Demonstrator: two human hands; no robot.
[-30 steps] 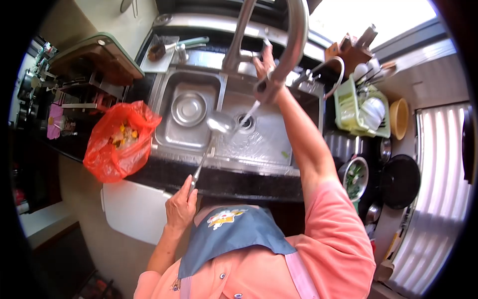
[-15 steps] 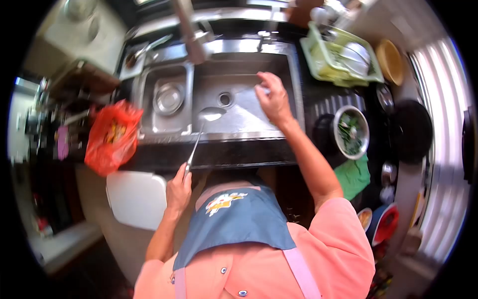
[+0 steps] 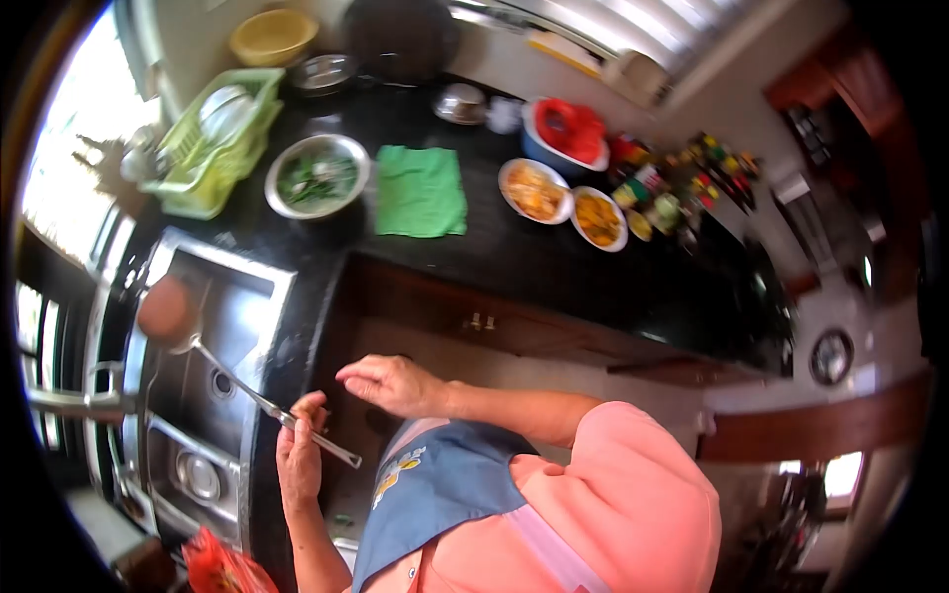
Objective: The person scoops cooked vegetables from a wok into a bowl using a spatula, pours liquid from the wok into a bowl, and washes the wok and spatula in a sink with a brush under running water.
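My left hand [image 3: 301, 460] is closed around the handle of a long metal ladle [image 3: 232, 378]. The ladle's round, brownish-looking bowl reaches out over the steel sink [image 3: 267, 296] at the left. Close by, to the right of the handle's end, my right hand [image 3: 390, 384] hangs in the air with its fingers stretched out and nothing in it. It is in front of the counter edge, near the blue apron [image 3: 445, 484].
On the black counter [image 3: 415, 262] are a bowl of leafy greens [image 3: 316, 178], a green cloth [image 3: 420, 193], two dishes of food [image 3: 535, 191], a blue pot with a red lining [image 3: 571, 133] and several jars. A green dish rack [image 3: 213, 158] and a red bag [image 3: 222, 565] flank the sink.
The view has swung to the right, bringing the counter with food dishes into sight. My right hand has left the space over the sink and come close to my left, which still holds the ladle.
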